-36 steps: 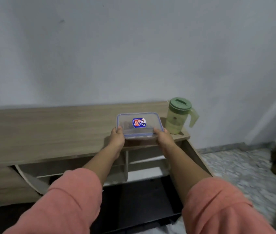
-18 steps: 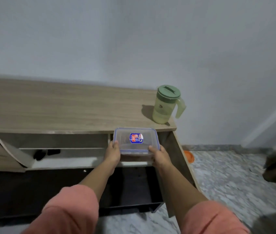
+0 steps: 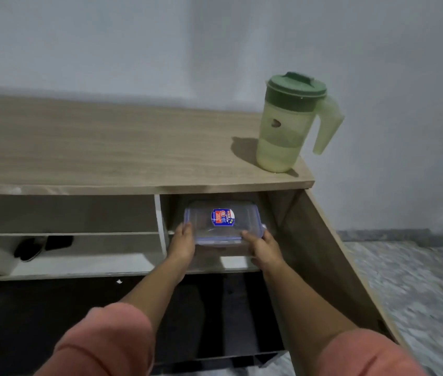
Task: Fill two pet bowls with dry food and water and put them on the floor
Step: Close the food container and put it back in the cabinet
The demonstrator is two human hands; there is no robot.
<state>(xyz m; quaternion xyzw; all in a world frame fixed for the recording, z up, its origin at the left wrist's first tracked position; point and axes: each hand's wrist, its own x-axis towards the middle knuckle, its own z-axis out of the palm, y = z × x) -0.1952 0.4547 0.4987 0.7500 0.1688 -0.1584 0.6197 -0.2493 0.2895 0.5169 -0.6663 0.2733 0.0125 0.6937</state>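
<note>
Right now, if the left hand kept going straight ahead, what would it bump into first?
The left hand grips the clear box and points into the right shelf nook under the wooden top. The nook looks free ahead, so it would probably meet the dark back wall first, though depth is hard to judge.

Head camera looks forward and down, close over the cabinet (image 3: 139, 147).
</note>
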